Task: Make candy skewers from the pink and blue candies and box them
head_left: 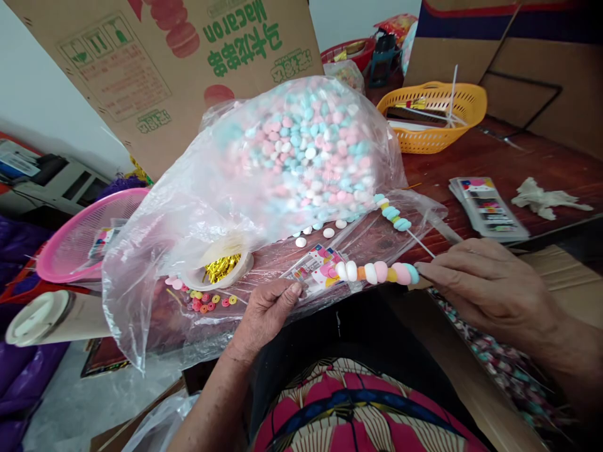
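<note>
In the head view, the right hand point(485, 285) pinches the end of a thin white stick with its fingertips point(426, 270), gripping a candy skewer point(377, 272) that points left, threaded with white, orange, pink and blue rounds. The left hand point(268, 311) is closed on the near edge of a clear plastic sheet point(155, 320), its thumb pressing beside a small printed packet point(313, 263) at the skewer's left tip. A second skewer point(398, 220), loaded with pale blue and yellow pieces, lies on the plastic just beyond, slanting toward the far left.

Behind both, in the middle of the wooden counter point(513, 169), stands a big clear bag of pink, blue and white candies point(306, 150); a few loose white candies point(315, 235) lie at its near foot. To the left, under the plastic, a small round tub point(221, 270) holds gold foil twists, with small coloured ring candies point(207, 301) scattered just near it.

Far right on the counter sits a yellow basket point(436, 116) with sticks in it. Nearer and to the right lie a stack of printed cards point(487, 207) and a crumpled white tissue point(541, 198). At the left a pink basket point(85, 235) stands beside the bag, with a white-capped tube point(47, 317) lying nearer. A cardboard box with green print point(188, 69) leans at the far left.
</note>
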